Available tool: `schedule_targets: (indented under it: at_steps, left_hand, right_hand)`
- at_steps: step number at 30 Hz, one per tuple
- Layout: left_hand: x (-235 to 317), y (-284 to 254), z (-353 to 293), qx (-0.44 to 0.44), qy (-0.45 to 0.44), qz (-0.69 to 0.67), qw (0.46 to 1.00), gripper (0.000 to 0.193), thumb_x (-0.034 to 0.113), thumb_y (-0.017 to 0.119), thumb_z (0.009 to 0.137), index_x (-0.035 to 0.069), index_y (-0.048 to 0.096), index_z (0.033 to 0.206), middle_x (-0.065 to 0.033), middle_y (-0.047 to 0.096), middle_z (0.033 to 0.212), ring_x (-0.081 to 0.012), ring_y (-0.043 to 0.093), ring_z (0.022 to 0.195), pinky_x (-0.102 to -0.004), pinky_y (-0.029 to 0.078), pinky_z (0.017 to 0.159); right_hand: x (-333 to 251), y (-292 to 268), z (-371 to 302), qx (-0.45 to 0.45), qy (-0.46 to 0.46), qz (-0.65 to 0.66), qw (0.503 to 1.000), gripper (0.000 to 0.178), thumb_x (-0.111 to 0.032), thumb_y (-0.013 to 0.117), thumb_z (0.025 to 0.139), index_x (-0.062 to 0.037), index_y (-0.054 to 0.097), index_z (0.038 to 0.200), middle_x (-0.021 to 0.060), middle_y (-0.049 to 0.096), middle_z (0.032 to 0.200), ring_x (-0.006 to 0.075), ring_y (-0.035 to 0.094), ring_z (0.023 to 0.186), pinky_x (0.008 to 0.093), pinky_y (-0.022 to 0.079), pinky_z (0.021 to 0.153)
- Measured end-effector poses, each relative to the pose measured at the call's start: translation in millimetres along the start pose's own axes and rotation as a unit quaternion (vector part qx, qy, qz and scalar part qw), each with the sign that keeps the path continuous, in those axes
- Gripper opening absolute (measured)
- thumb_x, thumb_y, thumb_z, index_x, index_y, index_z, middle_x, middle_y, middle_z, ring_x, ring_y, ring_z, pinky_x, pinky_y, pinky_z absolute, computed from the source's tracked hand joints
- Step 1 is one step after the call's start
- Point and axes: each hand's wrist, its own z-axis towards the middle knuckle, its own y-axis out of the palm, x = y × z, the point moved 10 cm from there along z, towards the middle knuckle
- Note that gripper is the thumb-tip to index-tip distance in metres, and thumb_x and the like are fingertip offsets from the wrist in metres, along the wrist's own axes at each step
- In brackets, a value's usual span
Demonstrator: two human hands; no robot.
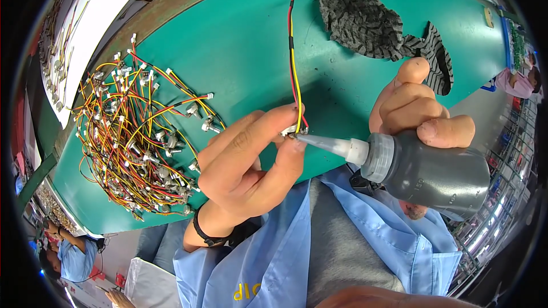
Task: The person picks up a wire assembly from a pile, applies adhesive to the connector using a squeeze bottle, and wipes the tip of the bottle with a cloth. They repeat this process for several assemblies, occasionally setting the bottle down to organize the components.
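Note:
My left hand (245,165) pinches a small wired potentiometer (290,131) between thumb and fingers, its body mostly covered by the fingertips. Red, black and yellow wires (294,63) rise from it to a white connector, bound with black tape in places. My right hand (408,102) grips a dark squeeze bottle (442,174), tipped on its side, with a clear collar and a tapered nozzle (331,145). The nozzle's tip is at the potentiometer's terminals, touching or nearly so. Whether any liquid comes out cannot be made out.
A tangled pile of similar wired potentiometers (142,148) covers the left of the green table (245,51). A crumpled grey-and-black striped cloth (359,14) lies at the far side. Beyond the left edge is a white sheet (94,8). Another person (77,256) sits at lower left.

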Motion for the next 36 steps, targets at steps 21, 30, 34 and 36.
schedule_targets:
  at_steps: [21,30,34,36]
  left_hand:
    - [-9,2,-4,-0.029,-0.077,0.004,0.997,0.033,-0.009,0.067,0.074,-0.011,0.062,0.107,-0.0169,0.067,0.081,-0.0150,0.062,0.061,-0.0215,0.046,0.053]
    - [-11,1,-6,-0.027,-0.080,-0.005,0.996,0.033,-0.008,0.066,0.074,-0.011,0.062,0.107,-0.0197,0.068,0.088,-0.0160,0.064,0.064,-0.0209,0.047,0.055]
    - [-11,1,-6,-0.019,-0.077,-0.014,0.997,0.033,-0.008,0.066,0.075,-0.011,0.062,0.107,-0.0211,0.068,0.091,-0.0166,0.065,0.066,-0.0215,0.049,0.057]
    - [-11,1,-7,-0.014,-0.085,-0.021,0.996,0.032,-0.008,0.066,0.076,-0.011,0.061,0.107,-0.0218,0.068,0.093,-0.0172,0.065,0.068,-0.0220,0.050,0.059]
  right_hand:
    - [-3,-2,1,0.007,-0.022,-0.016,1.000,0.069,-0.063,0.066,0.075,-0.0061,0.045,0.108,0.0069,0.051,0.061,0.0162,0.041,0.048,0.0385,0.024,0.069]
    - [-2,-3,-2,0.001,-0.032,0.019,0.999,0.067,-0.062,0.065,0.077,-0.0065,0.044,0.107,0.0075,0.052,0.062,0.0173,0.043,0.049,0.0388,0.025,0.069]
    - [-2,-2,1,-0.009,-0.014,0.000,1.000,0.066,-0.062,0.065,0.077,-0.0065,0.043,0.106,0.0078,0.052,0.062,0.0176,0.043,0.049,0.0391,0.026,0.070]
    - [-2,-2,1,-0.012,-0.007,-0.009,1.000,0.066,-0.062,0.065,0.077,-0.0065,0.043,0.106,0.0078,0.052,0.062,0.0177,0.043,0.049,0.0392,0.026,0.070]
